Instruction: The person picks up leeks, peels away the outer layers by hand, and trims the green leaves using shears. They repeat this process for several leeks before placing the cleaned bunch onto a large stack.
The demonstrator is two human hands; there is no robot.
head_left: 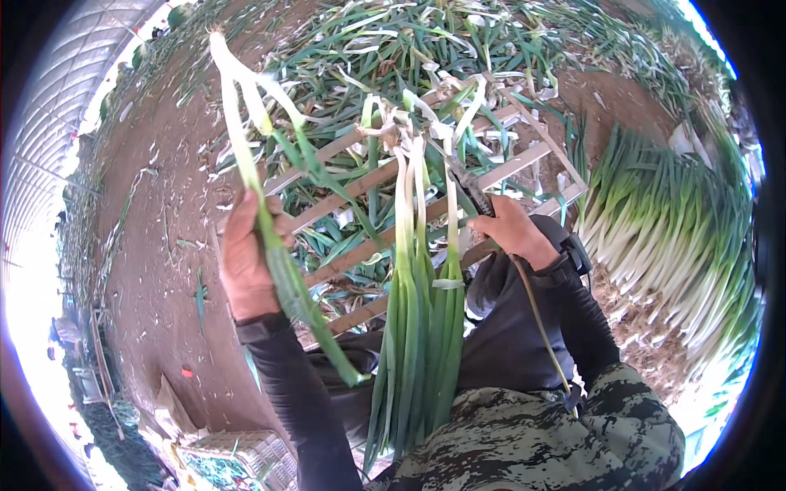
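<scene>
My left hand (250, 266) is closed around a green onion (239, 135), whose white root end splits into several stalks and points up and away. Its green leaves hang down past my wrist. My right hand (517, 233) grips a dark, slim air blow gun (470, 186), with a thin tan hose (537, 317) running from it to my waist. Just left of that hand, a bunch of green onions (413, 319) lies from a wooden slatted rack (565, 164) down over my lap. Their white ends rest on the slats, leaves toward me.
Stripped leaves and skins (360, 49) are heaped under and beyond the rack. At the right lies a long row of green onions (667, 237), white ends toward me. Brown soil (164, 295) stretches to the left, with a light woven crate (246, 450) at lower left.
</scene>
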